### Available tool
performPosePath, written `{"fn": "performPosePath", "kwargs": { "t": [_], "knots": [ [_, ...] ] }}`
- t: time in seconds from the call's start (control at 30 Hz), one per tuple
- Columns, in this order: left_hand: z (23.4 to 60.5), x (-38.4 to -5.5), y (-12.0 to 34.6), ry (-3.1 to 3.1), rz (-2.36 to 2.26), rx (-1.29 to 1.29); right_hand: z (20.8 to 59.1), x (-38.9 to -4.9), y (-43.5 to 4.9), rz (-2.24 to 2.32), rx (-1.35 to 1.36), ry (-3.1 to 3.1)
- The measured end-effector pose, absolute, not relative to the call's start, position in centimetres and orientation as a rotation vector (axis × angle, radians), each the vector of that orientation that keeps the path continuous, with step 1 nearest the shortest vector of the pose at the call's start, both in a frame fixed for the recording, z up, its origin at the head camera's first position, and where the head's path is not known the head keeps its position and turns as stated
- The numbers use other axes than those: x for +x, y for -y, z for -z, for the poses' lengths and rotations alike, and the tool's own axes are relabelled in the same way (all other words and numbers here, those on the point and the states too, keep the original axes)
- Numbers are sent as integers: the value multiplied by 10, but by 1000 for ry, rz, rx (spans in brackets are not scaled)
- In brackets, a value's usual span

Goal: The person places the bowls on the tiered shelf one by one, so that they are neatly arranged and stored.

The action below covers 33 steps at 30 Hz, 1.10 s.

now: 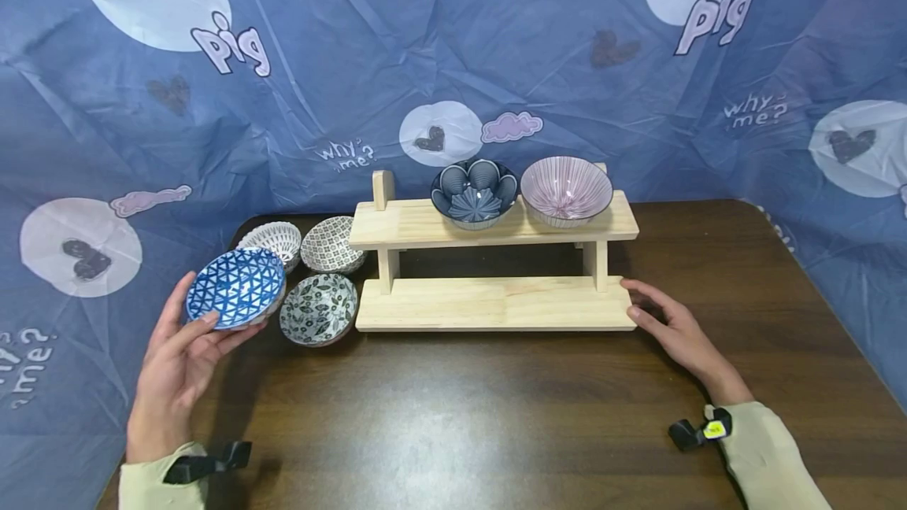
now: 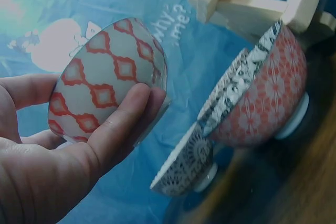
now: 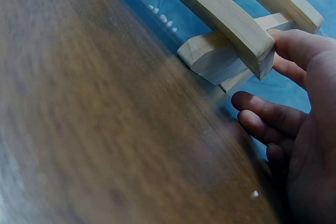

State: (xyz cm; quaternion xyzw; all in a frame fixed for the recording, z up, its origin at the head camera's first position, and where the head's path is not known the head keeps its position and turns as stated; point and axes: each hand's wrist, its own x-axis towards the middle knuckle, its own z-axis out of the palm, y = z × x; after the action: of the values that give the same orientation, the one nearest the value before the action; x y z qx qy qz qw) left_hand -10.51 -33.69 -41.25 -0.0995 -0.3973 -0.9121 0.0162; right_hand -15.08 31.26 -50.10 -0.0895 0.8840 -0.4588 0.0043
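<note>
My left hand [image 1: 177,360] holds a small bowl [image 1: 237,290] with blue triangles inside, raised and tilted above the table's left side. The thumb lies at its rim and the fingers go beneath. In the left wrist view, the bowl's outside [image 2: 105,72] is white with red diamond shapes. At the right end of a two-tier wooden shelf [image 1: 489,305], my right hand [image 1: 673,329] touches the lower board with thumb and forefinger. The right wrist view shows these fingertips at the board's end [image 3: 262,59], the other fingers loosely bent below.
A dark blue bowl [image 1: 475,207] and a pink-striped bowl [image 1: 567,191] stand on the upper board. Left of the shelf sit a leaf-patterned bowl [image 1: 319,310], a grey-patterned bowl [image 1: 331,245] and a white ribbed bowl [image 1: 272,241]. Blue printed cloth [image 1: 319,101] hangs behind the brown table [image 1: 439,415].
</note>
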Motion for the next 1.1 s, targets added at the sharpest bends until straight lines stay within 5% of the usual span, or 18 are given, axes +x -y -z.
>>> {"fn": "performPosePath", "kwargs": {
  "t": [1.1],
  "knots": [
    [372, -130, 274, 1378, 2835, -251, 502, -151, -313, 1430, -267, -2767]
  ]
}}
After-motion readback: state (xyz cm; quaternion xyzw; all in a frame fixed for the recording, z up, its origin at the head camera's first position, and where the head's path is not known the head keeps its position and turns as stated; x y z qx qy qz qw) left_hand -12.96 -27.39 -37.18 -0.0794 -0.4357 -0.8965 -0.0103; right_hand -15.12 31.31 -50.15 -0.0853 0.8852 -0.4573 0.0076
